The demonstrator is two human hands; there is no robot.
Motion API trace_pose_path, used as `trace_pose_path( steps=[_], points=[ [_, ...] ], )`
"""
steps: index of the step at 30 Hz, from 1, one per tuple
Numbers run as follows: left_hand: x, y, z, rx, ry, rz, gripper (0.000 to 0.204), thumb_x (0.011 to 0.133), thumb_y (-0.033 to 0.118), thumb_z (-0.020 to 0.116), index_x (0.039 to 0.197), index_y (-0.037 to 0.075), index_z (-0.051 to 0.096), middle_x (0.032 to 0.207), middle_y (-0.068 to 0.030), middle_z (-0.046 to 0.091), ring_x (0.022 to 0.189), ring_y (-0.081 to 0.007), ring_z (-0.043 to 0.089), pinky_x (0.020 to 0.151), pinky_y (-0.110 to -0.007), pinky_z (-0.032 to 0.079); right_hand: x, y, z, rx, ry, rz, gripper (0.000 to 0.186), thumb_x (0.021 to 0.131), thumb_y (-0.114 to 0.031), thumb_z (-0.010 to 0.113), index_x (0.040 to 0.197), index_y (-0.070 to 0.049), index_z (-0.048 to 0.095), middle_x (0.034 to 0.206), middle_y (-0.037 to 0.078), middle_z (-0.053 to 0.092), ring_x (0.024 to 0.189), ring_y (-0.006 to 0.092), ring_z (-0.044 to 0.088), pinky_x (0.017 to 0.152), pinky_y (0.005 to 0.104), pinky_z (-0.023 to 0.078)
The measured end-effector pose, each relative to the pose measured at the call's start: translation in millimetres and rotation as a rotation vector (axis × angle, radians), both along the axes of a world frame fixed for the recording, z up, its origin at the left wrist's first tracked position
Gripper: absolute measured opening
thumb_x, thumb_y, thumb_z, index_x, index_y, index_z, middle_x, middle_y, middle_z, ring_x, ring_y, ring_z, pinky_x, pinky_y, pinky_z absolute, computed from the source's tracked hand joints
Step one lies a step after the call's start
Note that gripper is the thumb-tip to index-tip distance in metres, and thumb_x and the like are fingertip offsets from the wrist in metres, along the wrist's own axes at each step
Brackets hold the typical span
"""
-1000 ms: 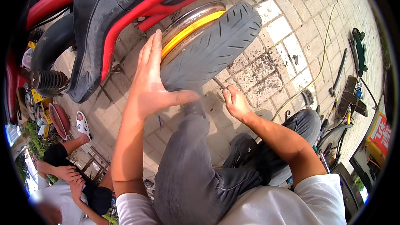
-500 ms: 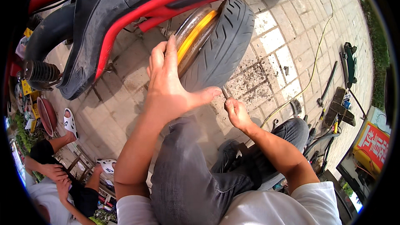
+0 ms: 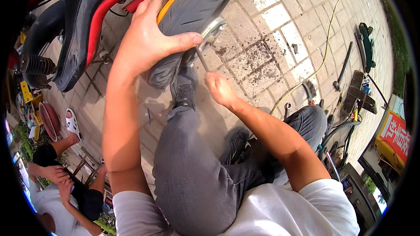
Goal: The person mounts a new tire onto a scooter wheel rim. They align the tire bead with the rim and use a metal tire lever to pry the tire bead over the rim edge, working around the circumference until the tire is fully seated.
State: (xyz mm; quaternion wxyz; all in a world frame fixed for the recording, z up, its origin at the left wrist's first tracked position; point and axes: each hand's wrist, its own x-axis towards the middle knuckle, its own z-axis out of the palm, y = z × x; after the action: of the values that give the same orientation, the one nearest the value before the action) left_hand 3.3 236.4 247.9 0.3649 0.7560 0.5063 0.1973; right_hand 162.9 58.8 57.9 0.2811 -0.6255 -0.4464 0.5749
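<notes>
A black tyre [image 3: 197,2] with a yellow-striped rim [image 3: 171,5] stands beside a red and black scooter [image 3: 98,26]. My left hand [image 3: 146,39] straddles the tyre, fingers over the rim side and thumb stretched across the tread. My right hand [image 3: 222,89] is closed round a thin metal bar [image 3: 201,59], apparently a tyre lever. Its upper end meets the tyre's side close to my left thumb; the grip hides the lower end. My shoe [image 3: 184,96] is against the bottom of the wheel.
Paving [image 3: 262,100] with dark dirt crumbs surrounds the wheel. A yellow cable [image 3: 326,57] curves along the right. A wrench [image 3: 287,109], a brush [image 3: 309,91] and several other tools lie near my right knee. Another person [image 3: 61,192] sits at the lower left, near a red basin [image 3: 49,120].
The wheel, both hands and the bar have shifted up and left in the picture. The tyre is turned so more of its far side shows. My shoe now appears against it.
</notes>
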Motion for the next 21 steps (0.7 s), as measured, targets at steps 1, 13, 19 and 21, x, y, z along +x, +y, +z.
trace_pose_path(
  steps=[1,13,19,21],
  points=[
    [-1,6,0,-0.025,-0.046,-0.013,0.119,0.056,0.048,0.088,0.145,-0.01,0.035,0.145,-0.0254,0.042,0.135,-0.0317,0.042,0.113,-0.038,0.031,0,1,-3,-0.004,0.037,0.013,0.055,0.104,-0.05,0.038,0.084,-0.001,0.052,0.066,0.012,0.053,0.064,0.0247,0.052,0.066,0.0394,0.046],
    [-50,-28,-15,-0.071,-0.021,-0.058,0.134,0.042,0.055,0.087,0.15,-0.002,0.031,0.149,-0.0212,0.032,0.141,-0.0348,0.035,0.115,-0.041,0.03,5,-30,0,-0.105,0.123,0.06,0.065,0.1,-0.057,0.042,0.09,0.004,0.062,0.076,0.017,0.062,0.073,0.0265,0.058,0.073,0.0392,0.049],
    [-22,-70,-10,0.102,0.087,0.023,0.135,0.046,0.051,0.091,0.15,-0.005,0.025,0.147,-0.0262,0.032,0.134,-0.0427,0.034,0.111,-0.049,0.032,16,-62,0,-0.144,0.001,0.043,0.054,0.102,-0.046,0.043,0.085,0.003,0.059,0.074,0.019,0.059,0.07,0.0299,0.055,0.072,0.0408,0.047],
    [-9,-79,-10,0.121,0.103,0.039,0.132,0.047,0.049,0.09,0.149,-0.004,0.027,0.145,-0.0252,0.033,0.133,-0.0427,0.035,0.11,-0.05,0.032,22,-79,3,-0.172,-0.032,0.005,0.053,0.103,-0.044,0.042,0.083,0.002,0.057,0.072,0.017,0.058,0.069,0.0286,0.053,0.071,0.0408,0.046]
  ],
)
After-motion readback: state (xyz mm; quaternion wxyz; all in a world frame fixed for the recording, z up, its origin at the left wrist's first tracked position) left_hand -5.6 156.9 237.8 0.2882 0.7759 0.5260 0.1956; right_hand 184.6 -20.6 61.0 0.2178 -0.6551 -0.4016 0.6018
